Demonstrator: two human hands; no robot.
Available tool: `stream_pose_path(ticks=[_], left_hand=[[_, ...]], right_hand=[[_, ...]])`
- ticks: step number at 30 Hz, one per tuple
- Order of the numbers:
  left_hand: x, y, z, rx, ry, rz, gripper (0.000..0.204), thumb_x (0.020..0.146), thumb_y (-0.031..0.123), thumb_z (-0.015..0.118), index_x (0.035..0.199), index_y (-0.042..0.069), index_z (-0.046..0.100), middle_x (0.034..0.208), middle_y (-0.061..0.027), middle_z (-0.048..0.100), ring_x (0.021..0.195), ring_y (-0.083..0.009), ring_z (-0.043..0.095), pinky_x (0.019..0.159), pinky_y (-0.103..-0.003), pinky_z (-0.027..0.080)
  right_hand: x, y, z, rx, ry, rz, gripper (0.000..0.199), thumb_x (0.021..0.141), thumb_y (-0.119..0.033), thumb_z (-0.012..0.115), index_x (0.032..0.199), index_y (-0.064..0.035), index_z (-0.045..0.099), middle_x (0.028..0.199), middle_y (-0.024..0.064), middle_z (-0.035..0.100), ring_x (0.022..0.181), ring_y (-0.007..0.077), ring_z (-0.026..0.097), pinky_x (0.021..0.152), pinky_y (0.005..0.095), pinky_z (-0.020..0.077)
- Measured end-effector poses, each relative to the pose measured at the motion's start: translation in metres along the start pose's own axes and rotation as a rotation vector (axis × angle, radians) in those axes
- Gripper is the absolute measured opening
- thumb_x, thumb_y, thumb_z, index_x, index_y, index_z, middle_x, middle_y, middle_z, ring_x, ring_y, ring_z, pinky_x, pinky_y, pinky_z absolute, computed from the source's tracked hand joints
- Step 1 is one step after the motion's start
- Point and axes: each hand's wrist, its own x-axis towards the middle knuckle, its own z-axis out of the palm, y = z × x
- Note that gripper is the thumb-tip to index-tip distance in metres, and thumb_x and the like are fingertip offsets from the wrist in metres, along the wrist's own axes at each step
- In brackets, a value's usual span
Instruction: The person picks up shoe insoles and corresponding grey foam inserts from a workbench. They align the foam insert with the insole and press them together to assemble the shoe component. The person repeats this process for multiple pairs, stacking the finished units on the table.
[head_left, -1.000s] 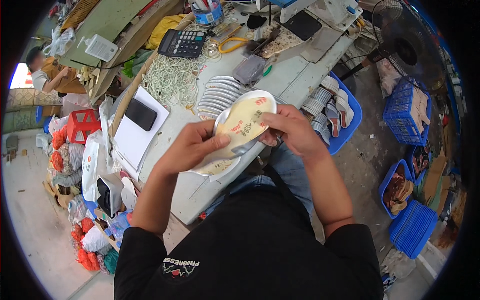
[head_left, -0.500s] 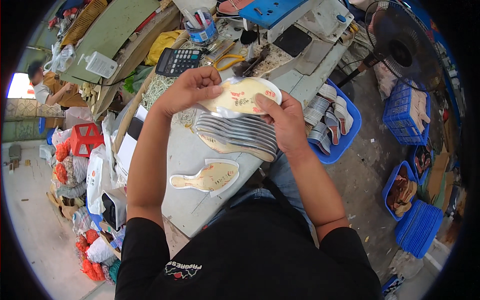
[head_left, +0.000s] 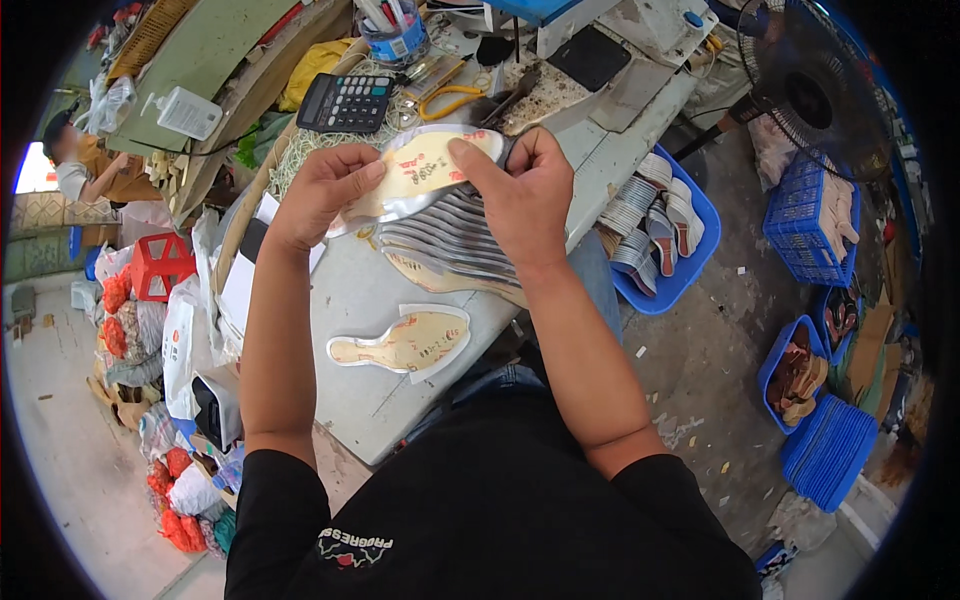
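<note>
Between both hands I hold a cream shoe insole [head_left: 415, 175] with a pale, shiny border and red and dark markings. My left hand [head_left: 328, 192] pinches its left end, thumb on top. At the other end my right hand [head_left: 527, 195] grips it, the thumb lying on its face. Just below, partly hidden by my right hand, a fanned row of overlapping insoles [head_left: 445, 245] lies on the worktable [head_left: 350, 405]. A single insole [head_left: 405, 343] with a wide white margin rests flat nearer to me, apart from the row.
A calculator [head_left: 346, 103], yellow-handled pliers [head_left: 450, 102] and a tub of pens [head_left: 393, 35] occupy the table's far side. Right of the table, a blue basin [head_left: 665, 270] holds shoe parts. A fan [head_left: 800, 95] stands beyond it. Far left is another person [head_left: 95, 165].
The held insole has moved left and tilted, its right end now higher. Both hands shifted left with it; my left hand also came down a little. The view has shifted slightly.
</note>
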Motion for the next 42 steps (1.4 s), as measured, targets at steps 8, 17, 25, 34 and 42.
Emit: stream_pose_path(ticks=[8,17,25,34,42], left_hand=[[-0.037,-0.018,0.044,-0.233,0.143,-0.05,0.015,0.1,0.019,0.072,0.098,0.004,0.072,0.083,0.0028,0.07,0.071,-0.003,0.058,0.066,-0.02,0.045],[-0.059,-0.018,0.114,-0.366,0.125,-0.037,0.028,0.104,0.018,0.066,0.125,-0.001,0.069,0.106,-0.008,0.077,0.087,-0.0129,0.072,0.075,-0.027,0.056],[-0.037,-0.007,0.151,-0.55,0.356,0.061,0.024,0.102,0.021,0.071,0.11,-0.002,0.071,0.096,-0.0104,0.077,0.07,-0.0117,0.07,0.057,-0.025,0.056],[-0.028,-0.003,0.126,-0.573,0.34,0.036,0.028,0.1,0.023,0.072,0.111,-0.003,0.07,0.098,-0.013,0.076,0.074,-0.0155,0.072,0.061,-0.029,0.059],[-0.12,0.004,0.1,-0.514,0.208,0.059,0.028,0.097,0.01,0.074,0.12,-0.005,0.068,0.107,-0.0107,0.077,0.099,-0.0174,0.073,0.093,-0.034,0.056]], right_hand=[[0.001,-0.002,-0.002,0.084,-0.003,0.014,0.05,0.075,-0.026,0.092,0.066,-0.0086,0.046,0.062,-0.0043,0.049,0.057,0.0071,0.04,0.049,0.0289,0.0375],[0.003,-0.003,-0.012,0.222,-0.111,0.13,0.041,0.084,-0.018,0.086,0.068,-0.0103,0.049,0.065,-0.0068,0.05,0.06,0.0032,0.039,0.051,0.0245,0.0341],[-0.024,-0.005,-0.061,0.122,-0.539,0.235,0.04,0.107,-0.034,0.063,0.083,-0.0016,0.067,0.071,-0.0049,0.059,0.068,0.0014,0.046,0.058,0.0239,0.0393],[-0.029,-0.015,-0.041,0.039,-0.531,0.315,0.046,0.109,-0.036,0.059,0.088,0.0023,0.073,0.069,0.0008,0.066,0.062,0.005,0.055,0.054,0.0285,0.0434],[-0.078,-0.022,-0.064,-0.103,-0.613,-0.291,0.031,0.092,-0.026,0.08,0.109,-0.0002,0.072,0.09,0.0083,0.066,0.077,0.0186,0.058,0.069,0.0323,0.0464]])
